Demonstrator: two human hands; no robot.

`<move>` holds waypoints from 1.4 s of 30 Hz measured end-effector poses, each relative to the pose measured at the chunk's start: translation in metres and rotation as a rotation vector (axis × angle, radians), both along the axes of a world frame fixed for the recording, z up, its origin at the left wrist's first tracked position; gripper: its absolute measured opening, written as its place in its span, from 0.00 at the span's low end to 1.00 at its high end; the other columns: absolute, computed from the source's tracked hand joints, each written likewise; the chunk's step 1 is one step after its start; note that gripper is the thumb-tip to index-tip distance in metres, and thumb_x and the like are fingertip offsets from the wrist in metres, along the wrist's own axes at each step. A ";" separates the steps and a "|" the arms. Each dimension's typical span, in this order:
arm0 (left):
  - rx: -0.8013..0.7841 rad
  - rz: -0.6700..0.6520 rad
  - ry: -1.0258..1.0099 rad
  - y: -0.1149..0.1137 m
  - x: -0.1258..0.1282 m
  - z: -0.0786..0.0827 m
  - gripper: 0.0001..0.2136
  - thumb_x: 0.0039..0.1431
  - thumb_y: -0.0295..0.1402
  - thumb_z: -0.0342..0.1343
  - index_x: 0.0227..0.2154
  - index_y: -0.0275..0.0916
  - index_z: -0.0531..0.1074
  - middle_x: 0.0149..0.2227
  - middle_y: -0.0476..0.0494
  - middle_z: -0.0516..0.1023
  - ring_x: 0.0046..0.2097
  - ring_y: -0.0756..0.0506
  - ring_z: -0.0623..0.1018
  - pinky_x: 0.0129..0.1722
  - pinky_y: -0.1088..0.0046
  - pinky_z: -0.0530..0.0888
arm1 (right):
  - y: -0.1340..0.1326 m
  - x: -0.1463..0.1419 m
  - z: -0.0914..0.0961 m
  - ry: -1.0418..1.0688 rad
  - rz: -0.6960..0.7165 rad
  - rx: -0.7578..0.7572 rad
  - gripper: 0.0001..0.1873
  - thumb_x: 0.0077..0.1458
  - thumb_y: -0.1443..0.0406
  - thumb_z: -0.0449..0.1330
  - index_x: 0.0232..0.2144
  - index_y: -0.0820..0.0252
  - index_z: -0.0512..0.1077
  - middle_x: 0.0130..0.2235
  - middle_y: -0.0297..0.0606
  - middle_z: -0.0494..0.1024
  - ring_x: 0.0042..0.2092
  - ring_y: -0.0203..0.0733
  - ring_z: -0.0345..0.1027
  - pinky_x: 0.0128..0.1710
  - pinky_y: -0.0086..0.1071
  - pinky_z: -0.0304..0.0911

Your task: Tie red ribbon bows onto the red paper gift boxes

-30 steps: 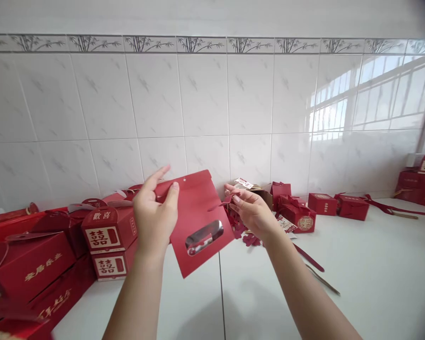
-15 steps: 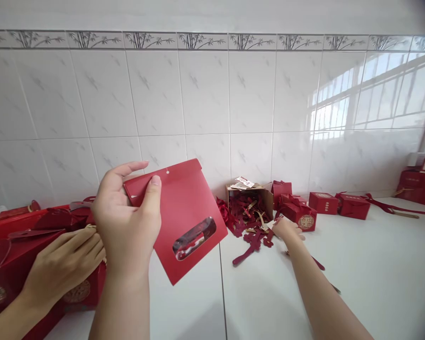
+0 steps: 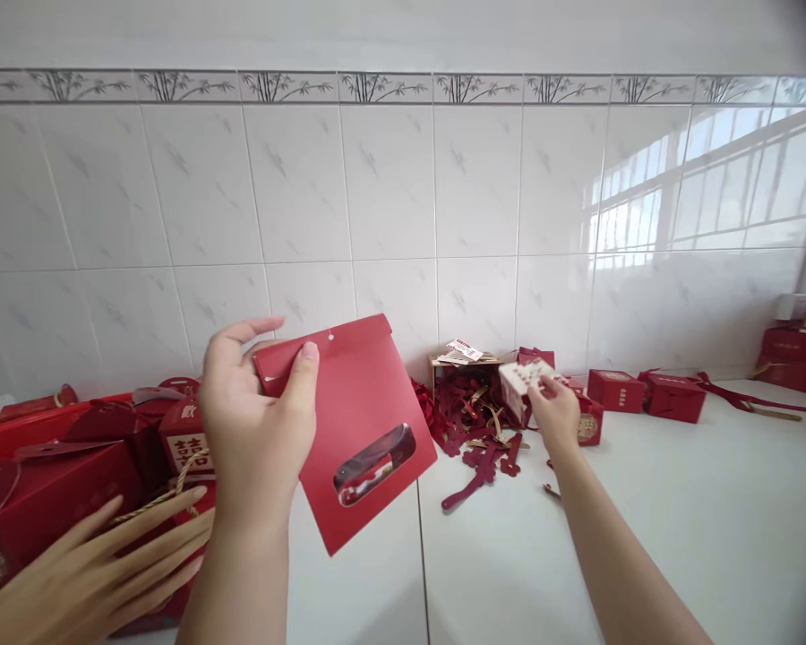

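Note:
My left hand (image 3: 261, 421) is closed on a red paper packet (image 3: 355, 403), thumb on the front and fingers behind. The packet is tilted, with a small punched hole near its top and an oval window (image 3: 376, 466) low down; something red and white shows through. Further right, my right hand (image 3: 554, 408) pinches a white card (image 3: 527, 376) printed in red, raised above the tabletop. Whether it is one card or several, I cannot tell. Beside the card, an open cardboard box (image 3: 436, 372) lies with dark red ribbon strips (image 3: 470, 394) spilling out.
Another person's hand (image 3: 127, 560) is at the left, by a twisted cord and red gift boxes (image 3: 67, 470). Small red boxes (image 3: 616, 391) line the tiled wall at the right. Flat cards (image 3: 465, 350) top the cardboard box. Ribbon strips lie on the white table (image 3: 497, 573).
My right hand has lifted the white card off the table near the ribbons. My left hand with the packet has shifted slightly right. The other person's fingers have spread.

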State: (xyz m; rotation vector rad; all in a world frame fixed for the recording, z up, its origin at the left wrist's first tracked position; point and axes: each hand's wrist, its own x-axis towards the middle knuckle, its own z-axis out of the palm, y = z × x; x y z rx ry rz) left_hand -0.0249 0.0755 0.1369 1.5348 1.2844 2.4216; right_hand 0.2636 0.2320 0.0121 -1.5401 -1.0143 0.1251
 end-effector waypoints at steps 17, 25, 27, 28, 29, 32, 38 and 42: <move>-0.188 -0.468 0.111 0.004 0.027 -0.009 0.12 0.47 0.38 0.65 0.34 0.40 0.75 0.31 0.45 0.79 0.31 0.45 0.78 0.27 0.72 0.76 | -0.133 -0.050 0.101 0.669 0.889 0.451 0.24 0.44 0.57 0.69 0.45 0.50 0.73 0.35 0.36 0.79 0.34 0.44 0.75 0.31 0.38 0.74; -0.012 -0.327 0.308 0.009 0.038 -0.019 0.10 0.61 0.38 0.52 0.43 0.44 0.73 0.43 0.44 0.76 0.45 0.45 0.75 0.45 0.70 0.73 | -0.126 -0.108 0.084 0.425 0.939 0.374 0.16 0.44 0.55 0.68 0.32 0.56 0.71 0.33 0.36 0.75 0.31 0.38 0.70 0.27 0.30 0.67; 0.012 -0.273 0.326 0.010 0.039 -0.019 0.11 0.64 0.38 0.48 0.39 0.43 0.74 0.41 0.45 0.73 0.45 0.47 0.73 0.45 0.72 0.71 | -0.124 -0.117 0.079 0.488 1.000 0.398 0.17 0.46 0.55 0.67 0.35 0.55 0.68 0.33 0.33 0.74 0.31 0.37 0.69 0.27 0.29 0.66; 0.005 -0.256 0.329 0.010 0.039 -0.019 0.11 0.64 0.39 0.47 0.37 0.42 0.73 0.40 0.45 0.71 0.45 0.47 0.73 0.45 0.72 0.70 | -0.124 -0.120 0.077 0.513 1.031 0.396 0.18 0.46 0.55 0.67 0.36 0.54 0.67 0.32 0.32 0.73 0.30 0.36 0.69 0.27 0.29 0.65; -0.018 -0.246 0.332 0.010 0.039 -0.018 0.11 0.64 0.40 0.48 0.36 0.42 0.72 0.40 0.45 0.71 0.45 0.47 0.72 0.46 0.72 0.70 | -0.125 -0.122 0.076 0.527 1.051 0.393 0.18 0.47 0.55 0.67 0.36 0.54 0.66 0.31 0.31 0.73 0.29 0.36 0.68 0.26 0.28 0.65; -0.112 -0.265 0.349 0.011 0.038 -0.018 0.09 0.58 0.41 0.56 0.37 0.42 0.69 0.41 0.46 0.71 0.45 0.46 0.73 0.46 0.71 0.70 | -0.130 -0.125 0.075 0.517 1.059 0.383 0.19 0.46 0.56 0.67 0.35 0.54 0.64 0.30 0.30 0.72 0.28 0.36 0.68 0.24 0.28 0.64; -0.119 -0.332 0.349 0.010 0.040 -0.019 0.09 0.58 0.37 0.56 0.41 0.45 0.67 0.42 0.47 0.72 0.42 0.47 0.75 0.40 0.73 0.72 | -0.140 -0.120 0.084 0.516 1.064 0.348 0.23 0.46 0.57 0.67 0.43 0.50 0.64 0.32 0.30 0.72 0.29 0.36 0.68 0.25 0.28 0.65; -0.089 -0.321 0.379 0.009 0.040 -0.021 0.07 0.60 0.36 0.54 0.41 0.46 0.67 0.44 0.47 0.71 0.48 0.46 0.72 0.45 0.74 0.71 | -0.142 -0.118 0.085 0.518 1.064 0.370 0.21 0.49 0.57 0.65 0.43 0.50 0.64 0.30 0.30 0.71 0.29 0.36 0.67 0.27 0.30 0.67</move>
